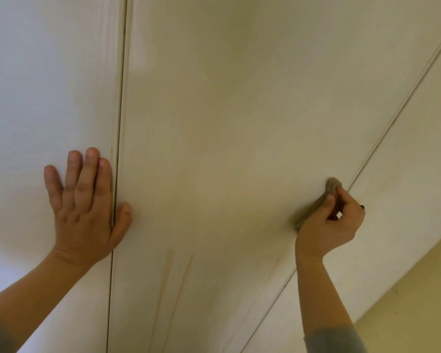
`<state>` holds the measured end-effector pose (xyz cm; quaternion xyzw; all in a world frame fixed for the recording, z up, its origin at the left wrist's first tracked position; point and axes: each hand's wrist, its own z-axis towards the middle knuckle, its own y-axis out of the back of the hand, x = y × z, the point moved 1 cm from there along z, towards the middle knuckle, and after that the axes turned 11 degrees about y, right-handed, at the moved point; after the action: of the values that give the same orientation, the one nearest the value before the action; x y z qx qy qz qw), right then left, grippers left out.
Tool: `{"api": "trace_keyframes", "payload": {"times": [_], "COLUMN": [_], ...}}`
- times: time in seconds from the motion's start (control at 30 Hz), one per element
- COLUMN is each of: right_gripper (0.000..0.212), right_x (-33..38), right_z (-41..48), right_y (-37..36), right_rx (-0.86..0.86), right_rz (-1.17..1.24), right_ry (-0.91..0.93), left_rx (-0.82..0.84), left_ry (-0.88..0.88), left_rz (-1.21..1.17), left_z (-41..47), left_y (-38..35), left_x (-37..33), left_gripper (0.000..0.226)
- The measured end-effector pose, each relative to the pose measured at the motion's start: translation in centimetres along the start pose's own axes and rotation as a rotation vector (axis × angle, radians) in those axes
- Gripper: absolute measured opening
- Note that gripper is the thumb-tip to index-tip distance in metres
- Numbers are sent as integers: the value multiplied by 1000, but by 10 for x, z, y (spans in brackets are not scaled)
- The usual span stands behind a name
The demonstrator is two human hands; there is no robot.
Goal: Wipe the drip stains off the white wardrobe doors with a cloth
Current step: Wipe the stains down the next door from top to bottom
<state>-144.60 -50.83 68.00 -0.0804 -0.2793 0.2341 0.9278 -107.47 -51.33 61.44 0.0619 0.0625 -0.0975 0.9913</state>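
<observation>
Your left hand [84, 212] lies flat on the wardrobe doors [227, 98] just left of the seam [120, 110]. Its fingers are straight and a little spread, holding nothing, and the thumb reaches across the seam. Right of the seam and lower than that hand, two pale brown drip stains [175, 289] run down the panel, not yet wiped. Well to the right of the seam, at about your left hand's height, the cloth [332, 186] is bunched against the door. Your right hand [329, 225] pinches it, fingers [330, 202] curled round the wad. The cloth looks soft, light and limp, so it would likely flop if held by an edge; hold it wadded and press through the pad. The painted door looks smooth and stiff, and it may give under pressure, which your flat hand can steady. The doors are closed, so what the wardrobe holds is hidden. Farthest right of the seam a yellowish wall [405, 314] shows.
</observation>
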Motion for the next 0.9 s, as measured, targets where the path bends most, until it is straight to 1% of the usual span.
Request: {"api": "trace_keyframes", "payload": {"times": [0.1,0.13,0.2,0.27,0.33,0.43,0.53,0.67,0.77,0.87,0.9], "right_gripper": [17,15,12,11,12,15,20,28,25,15,16], "right_x": [-20,-26,-35,-37,-31,-8,21,52,78,96,101], "right_z": [-47,-67,-103,-124,-129,-117,-115,-132,-152,-168,-171], "right_y": [9,15,28,41,54,57,51,46,36,20,14], "right_rx": [-17,-9,62,140,169,166,221,345,470,640,677], "right_rz": [-108,-144,-206,-222,-162,-67,44,118,212,284,300], "right_ry": [-110,-179,-352,-499,-545,-435,-288,-177,-67,159,244], "left_rx": [-6,-12,-22,-16,19,64,130,248,318,380,399], "left_ry": [-1,6,16,12,12,30,51,42,81,159,168], "left_rz": [2,4,7,-1,-7,-17,-39,-125,-131,-70,-52], "left_z": [-1,-1,0,2,1,1,0,-20,-37,-56,-61], "left_y": [-2,-3,-5,-5,-1,2,11,31,48,61,64], "left_x": [1,1,-1,0,0,-2,-4,-3,16,40,45], "left_gripper": [74,74,74,74,73,70,67,67,69,70,70]}}
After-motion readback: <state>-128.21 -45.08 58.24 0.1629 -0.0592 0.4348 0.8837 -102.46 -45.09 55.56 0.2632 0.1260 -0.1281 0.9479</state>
